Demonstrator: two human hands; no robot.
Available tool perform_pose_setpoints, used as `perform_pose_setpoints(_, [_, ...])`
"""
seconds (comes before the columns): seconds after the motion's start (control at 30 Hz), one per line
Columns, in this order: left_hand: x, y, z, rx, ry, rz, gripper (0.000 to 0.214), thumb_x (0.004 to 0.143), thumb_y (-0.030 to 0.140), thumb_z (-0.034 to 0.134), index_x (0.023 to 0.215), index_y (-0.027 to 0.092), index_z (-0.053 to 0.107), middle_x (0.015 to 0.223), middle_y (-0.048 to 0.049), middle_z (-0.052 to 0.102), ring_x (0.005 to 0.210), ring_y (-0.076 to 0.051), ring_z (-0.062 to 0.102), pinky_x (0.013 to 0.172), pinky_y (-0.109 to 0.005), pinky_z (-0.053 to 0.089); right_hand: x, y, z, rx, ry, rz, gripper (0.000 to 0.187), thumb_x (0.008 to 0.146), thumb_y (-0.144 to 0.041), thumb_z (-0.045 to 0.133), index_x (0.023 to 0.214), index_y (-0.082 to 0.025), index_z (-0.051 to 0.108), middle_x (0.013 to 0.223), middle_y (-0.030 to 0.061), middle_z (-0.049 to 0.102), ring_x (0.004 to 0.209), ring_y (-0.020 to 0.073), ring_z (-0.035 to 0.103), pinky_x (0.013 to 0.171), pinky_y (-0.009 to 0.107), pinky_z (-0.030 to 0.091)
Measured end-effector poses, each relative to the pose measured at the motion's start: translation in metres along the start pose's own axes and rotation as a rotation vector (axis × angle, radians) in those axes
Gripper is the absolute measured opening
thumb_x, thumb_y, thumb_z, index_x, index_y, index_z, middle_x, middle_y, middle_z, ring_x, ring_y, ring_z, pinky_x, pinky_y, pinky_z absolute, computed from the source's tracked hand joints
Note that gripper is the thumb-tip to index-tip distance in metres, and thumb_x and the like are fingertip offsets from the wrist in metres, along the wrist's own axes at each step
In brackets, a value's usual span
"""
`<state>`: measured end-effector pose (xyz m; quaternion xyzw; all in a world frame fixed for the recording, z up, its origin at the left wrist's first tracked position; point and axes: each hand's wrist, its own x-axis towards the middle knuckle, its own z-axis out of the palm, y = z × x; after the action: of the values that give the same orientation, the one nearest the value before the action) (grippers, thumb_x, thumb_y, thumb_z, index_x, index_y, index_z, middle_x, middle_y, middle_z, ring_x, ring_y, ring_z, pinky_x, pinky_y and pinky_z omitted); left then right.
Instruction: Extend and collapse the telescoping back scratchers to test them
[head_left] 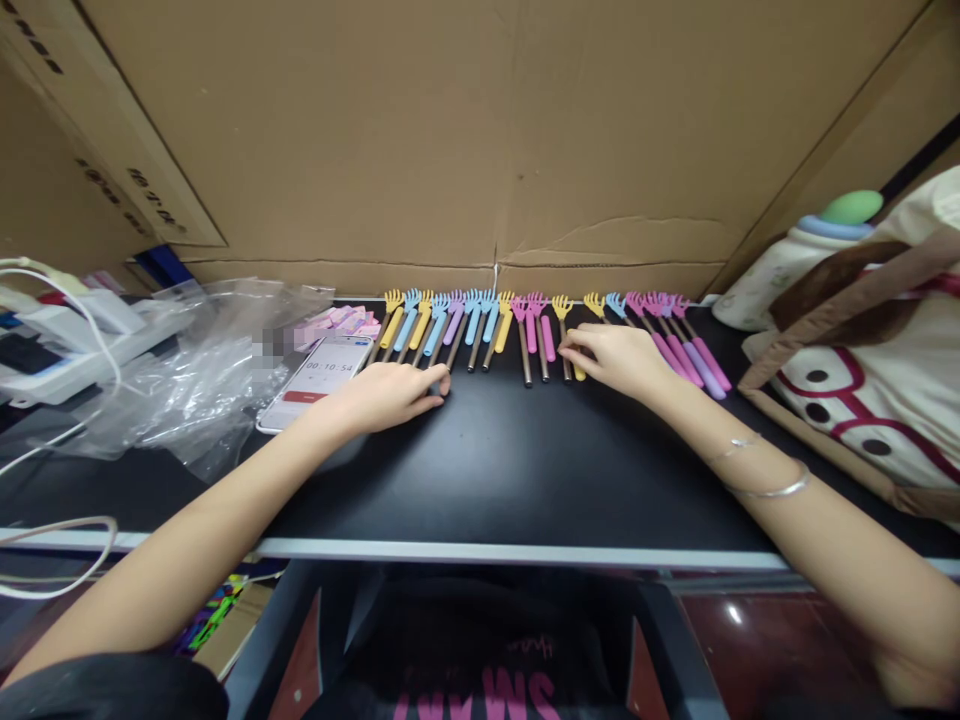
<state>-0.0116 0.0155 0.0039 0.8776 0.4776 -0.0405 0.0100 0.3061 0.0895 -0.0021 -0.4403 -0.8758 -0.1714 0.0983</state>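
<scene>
A row of small hand-shaped scratchers [480, 325] in yellow, blue, purple and pink lies along the back of the black table [495, 470]. My left hand [390, 393] rests flat on the table, fingers stretched out, fingertips at the lower ends of the blue and purple ones. My right hand [615, 358] lies over the row further right, fingers curled, its fingertips pinching a yellow scratcher [564, 335] near the handle. Pink and purple scratchers [686, 345] lie just right of that hand.
A phone [319, 380] showing a timer lies left of my left hand. Crumpled clear plastic [202, 370], white cables and a power strip [75, 335] fill the left. Cardboard [480, 140] walls the back. A cream bag [877, 380] and a bottle [787, 270] stand at the right.
</scene>
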Motion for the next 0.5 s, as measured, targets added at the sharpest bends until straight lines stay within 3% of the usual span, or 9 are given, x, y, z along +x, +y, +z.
perform_pose_setpoints(0.2, [-0.001,0.003,-0.002,0.034,-0.026,-0.02,0.022,0.095,0.034,0.035,0.11,0.023,0.048,0.086,-0.0038,0.067,0.076,-0.021,0.065,0.063,-0.026,0.042,-0.001,0.004,0.003,0.011,0.059,0.019,0.036,0.094,-0.035,0.034,0.102,-0.021,0.066,0.101,0.0054,0.068,0.093,0.0171,0.062,0.067,0.027,0.041])
perform_pose_setpoints(0.5, [-0.002,0.003,-0.002,0.037,-0.02,-0.021,0.022,0.095,0.034,0.035,0.109,0.022,0.047,0.085,-0.0035,0.067,0.075,-0.021,0.065,0.062,-0.026,0.041,0.0,0.011,0.015,0.022,-0.018,-0.035,0.041,0.095,-0.037,0.032,0.112,-0.018,0.064,0.117,0.0067,0.064,0.106,0.0183,0.059,0.084,0.03,0.045])
